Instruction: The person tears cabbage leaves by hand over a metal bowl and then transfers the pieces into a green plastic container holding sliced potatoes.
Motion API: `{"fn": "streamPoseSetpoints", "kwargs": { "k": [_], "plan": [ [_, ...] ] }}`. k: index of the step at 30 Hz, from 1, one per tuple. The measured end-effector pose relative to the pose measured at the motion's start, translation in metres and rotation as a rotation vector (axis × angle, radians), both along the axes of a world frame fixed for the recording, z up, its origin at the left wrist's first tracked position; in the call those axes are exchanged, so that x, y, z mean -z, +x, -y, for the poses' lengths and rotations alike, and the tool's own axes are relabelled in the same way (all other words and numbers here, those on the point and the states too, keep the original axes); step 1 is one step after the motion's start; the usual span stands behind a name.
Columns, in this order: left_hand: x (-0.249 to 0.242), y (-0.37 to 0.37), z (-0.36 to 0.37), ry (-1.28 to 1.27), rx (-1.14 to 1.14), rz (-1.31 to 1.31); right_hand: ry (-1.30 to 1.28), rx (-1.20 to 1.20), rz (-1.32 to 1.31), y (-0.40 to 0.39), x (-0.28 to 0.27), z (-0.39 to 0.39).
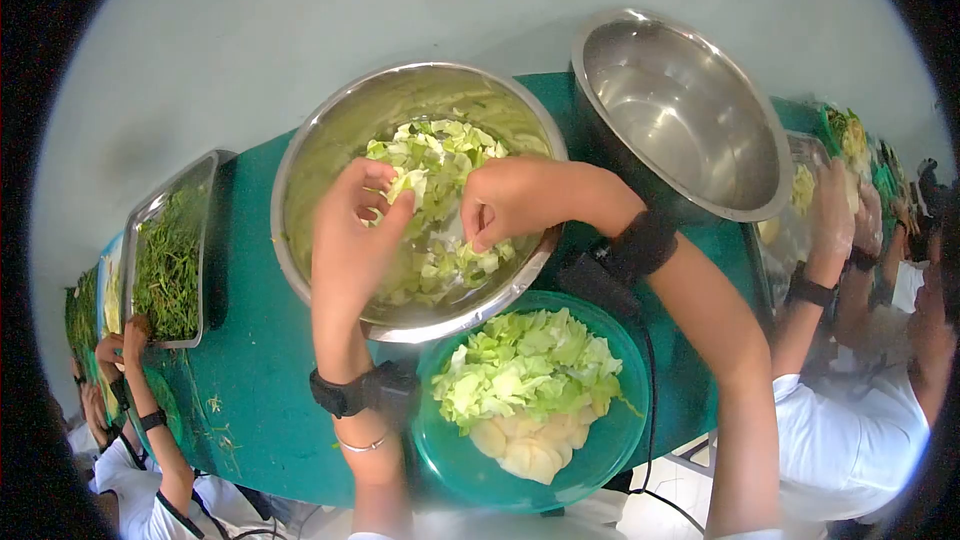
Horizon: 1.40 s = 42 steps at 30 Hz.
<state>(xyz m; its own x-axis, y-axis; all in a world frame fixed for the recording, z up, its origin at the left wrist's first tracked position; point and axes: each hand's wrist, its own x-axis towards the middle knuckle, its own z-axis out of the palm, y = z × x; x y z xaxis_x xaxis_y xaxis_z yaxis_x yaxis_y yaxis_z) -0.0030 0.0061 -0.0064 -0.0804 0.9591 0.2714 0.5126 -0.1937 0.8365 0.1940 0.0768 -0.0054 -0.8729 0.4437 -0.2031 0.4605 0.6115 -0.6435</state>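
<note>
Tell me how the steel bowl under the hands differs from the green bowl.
Look: the steel bowl is shiny metal; the green bowl is see-through and looks like plastic.
Contents: the steel bowl shows leaf pieces; the green bowl has pale slices beside its leaves.
Hands: the left hand and right hand are over the steel bowl, not the green bowl.
Shared: both are round.

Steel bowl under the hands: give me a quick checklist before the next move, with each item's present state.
1. Left hand holds leaf pieces: ok.
2. Right hand holds a piece: cannot tell, detail too small.
3. Both hands over the steel bowl: ok.
4. Leaves and pale slices apart in the green basin: not ok, they touch.
5. Black cable off the green basin: cannot tell.
</note>
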Motion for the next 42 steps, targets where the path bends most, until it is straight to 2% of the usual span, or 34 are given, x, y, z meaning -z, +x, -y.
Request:
{"fn": "streamPoseSetpoints", "kwargs": {
  "k": [2,11,14,17,23,26,35,38,42],
  "plan": [
    [-0.004,0.002,0.002,-0.007,-0.002,0.016,-0.112,-0.095,0.042,-0.002,0.012,-0.006],
    [-0.002,0.000,0.001,0.014,-0.003,-0.010,-0.207,-0.230,0.264,-0.015,0.028,-0.003],
    [-0.004,0.001,0.001,0.016,-0.009,-0.013,-0.112,-0.246,0.034,-0.011,0.032,-0.005],
    [-0.006,0.003,0.001,-0.003,-0.022,-0.045,-0.039,-0.052,-0.215,-0.008,0.034,0.000],
    [-0.001,-0.003,-0.001,-0.013,0.006,-0.044,0.057,0.046,-0.556,-0.012,0.039,0.000],
    [-0.003,-0.002,0.001,-0.039,-0.008,-0.016,0.068,0.055,-0.438,-0.009,0.021,0.003],
    [-0.003,0.002,0.002,-0.031,-0.038,0.019,-0.272,-0.001,-0.570,-0.009,0.000,0.009],
    [-0.008,0.004,0.003,-0.072,-0.045,-0.006,-0.303,0.024,-0.598,-0.007,-0.002,0.009],
    [-0.005,0.002,0.003,-0.060,-0.008,-0.031,-0.198,0.051,-0.658,-0.009,0.002,0.006]
  ]
}}
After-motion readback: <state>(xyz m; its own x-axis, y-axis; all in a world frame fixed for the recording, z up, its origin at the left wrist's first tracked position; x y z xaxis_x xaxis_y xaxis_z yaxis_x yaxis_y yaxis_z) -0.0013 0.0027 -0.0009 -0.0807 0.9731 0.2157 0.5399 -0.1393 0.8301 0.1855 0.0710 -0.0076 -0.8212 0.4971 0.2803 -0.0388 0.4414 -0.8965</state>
